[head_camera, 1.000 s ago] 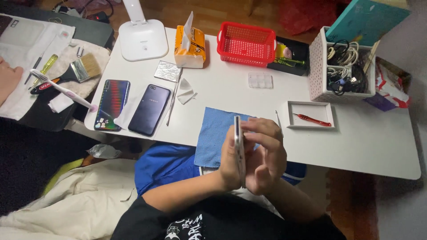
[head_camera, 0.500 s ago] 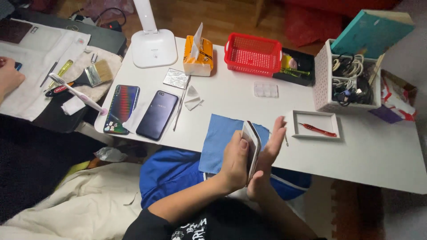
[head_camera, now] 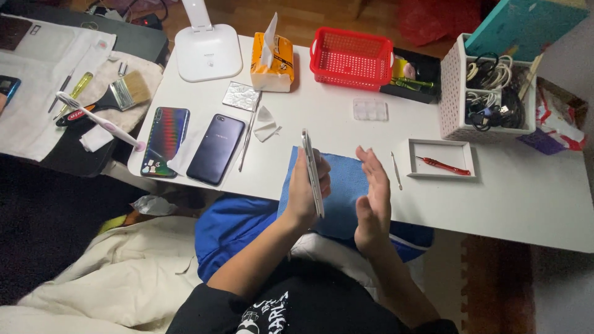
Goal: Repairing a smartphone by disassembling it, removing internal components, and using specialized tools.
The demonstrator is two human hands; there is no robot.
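My left hand (head_camera: 304,192) grips a slim smartphone (head_camera: 312,170) held on edge above a blue cloth mat (head_camera: 343,185) at the front of the white table (head_camera: 526,192). My right hand (head_camera: 373,198) hovers flat and open just to the right of the phone, a small gap away, holding nothing. Left of the mat lie two phone bodies, a dark blue one (head_camera: 216,148) and an iridescent one (head_camera: 165,140), with a thin metal tool (head_camera: 249,133) beside them.
A small white tray with a red screwdriver (head_camera: 443,166) sits to the right. Behind are a red basket (head_camera: 351,59), tissue box (head_camera: 271,59), lamp base (head_camera: 207,52), and white bin of cables (head_camera: 489,93). A side surface at left holds a brush (head_camera: 124,93).
My right hand has come off the phone and opened, moving right. My left hand now holds the phone alone, still on edge.
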